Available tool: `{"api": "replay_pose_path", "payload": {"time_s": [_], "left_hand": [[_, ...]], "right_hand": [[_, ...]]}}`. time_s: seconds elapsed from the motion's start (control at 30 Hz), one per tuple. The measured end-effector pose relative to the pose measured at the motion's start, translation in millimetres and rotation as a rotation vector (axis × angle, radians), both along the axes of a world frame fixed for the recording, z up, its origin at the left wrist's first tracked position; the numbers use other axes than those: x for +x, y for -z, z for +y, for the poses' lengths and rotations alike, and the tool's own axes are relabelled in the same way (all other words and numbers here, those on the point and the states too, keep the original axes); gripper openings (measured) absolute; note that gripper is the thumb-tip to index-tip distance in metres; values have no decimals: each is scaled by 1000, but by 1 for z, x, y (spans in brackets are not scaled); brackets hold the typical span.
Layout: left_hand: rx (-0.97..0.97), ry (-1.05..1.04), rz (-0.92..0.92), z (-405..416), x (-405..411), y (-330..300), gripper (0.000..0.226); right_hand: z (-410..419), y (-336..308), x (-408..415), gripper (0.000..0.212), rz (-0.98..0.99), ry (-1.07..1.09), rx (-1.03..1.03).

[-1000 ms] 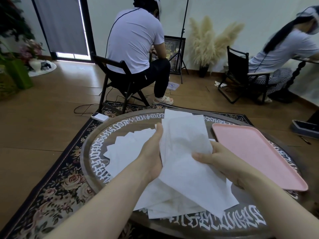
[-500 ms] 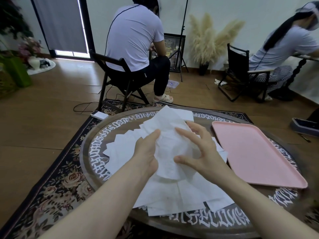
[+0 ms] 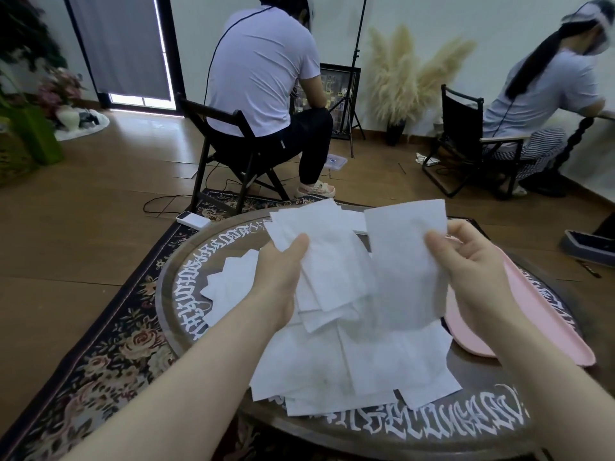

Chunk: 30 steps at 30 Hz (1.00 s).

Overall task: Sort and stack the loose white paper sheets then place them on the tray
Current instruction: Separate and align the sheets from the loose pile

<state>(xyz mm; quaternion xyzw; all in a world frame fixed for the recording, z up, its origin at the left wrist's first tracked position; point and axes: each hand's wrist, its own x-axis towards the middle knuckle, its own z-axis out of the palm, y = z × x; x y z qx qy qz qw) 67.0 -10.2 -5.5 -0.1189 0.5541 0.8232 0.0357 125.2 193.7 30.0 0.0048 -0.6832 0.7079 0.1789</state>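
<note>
The right hand (image 3: 472, 261) and its forearm cover much of the flat pink plastic tray (image 3: 532, 324) at the right edge of the round dark lettered table (image 3: 186, 271); its visible part holds nothing. The left hand (image 3: 279, 277) pinches a small bunch of white paper sheets (image 3: 319, 257) with its thumb on top, raised above the table. The right hand pinches a single white paper sheet (image 3: 402, 261) upright beside them. The loose white sheets (image 3: 332, 364) lie spread over the table's middle and near edge.
</note>
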Motion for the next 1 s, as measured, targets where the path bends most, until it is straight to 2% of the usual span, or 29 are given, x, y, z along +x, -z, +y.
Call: {"api": "replay_pose_path", "payload": {"time_s": [0.1,0.17,0.27,0.33,0.37,0.43,0.5,0.57,0.63,0.67,0.73,0.83,0.93,1.0], "left_hand": [[-35,106,18,6,5,0,8],[-32,183,15,11,8,0,9],[11,305,18,16,13,0,13],[17,382,45,19,15,0,20],[5,402,68,19,16,0,24],[-11,394,119,20,16,-1,32],[-6,371,171,18,16,-3,41],[-19,339,208,16,17,-6,61],[-110,254,274,15,19,-7,84],[-151,197,310,16,20,-7,96],[-179,114,389,16,22,-8,104],[-208,94,464,17,25,-10,92],[-121,134,383,19,28,-11,60],[-70,156,311,19,31,-11,51]], "right_hand": [[0,-1,-2,6,-106,-32,-252],[-4,1,-5,6,-168,-62,-343],[-13,10,-9,5,-216,-17,-352],[-17,17,-12,3,-268,37,-295],[-16,20,-14,9,-288,53,-253],[-12,23,-18,26,-288,38,-143],[-6,22,-19,34,-284,-89,-48],[-4,22,-18,37,-308,-290,-67],[-5,26,-16,41,-303,-397,-107],[-8,27,-15,44,-282,-379,-119],[-15,29,-14,51,-220,-262,-148],[-21,30,-13,44,-85,-147,-155],[-22,27,-11,38,24,-75,-105],[-21,26,-10,36,52,-54,-124]]}}
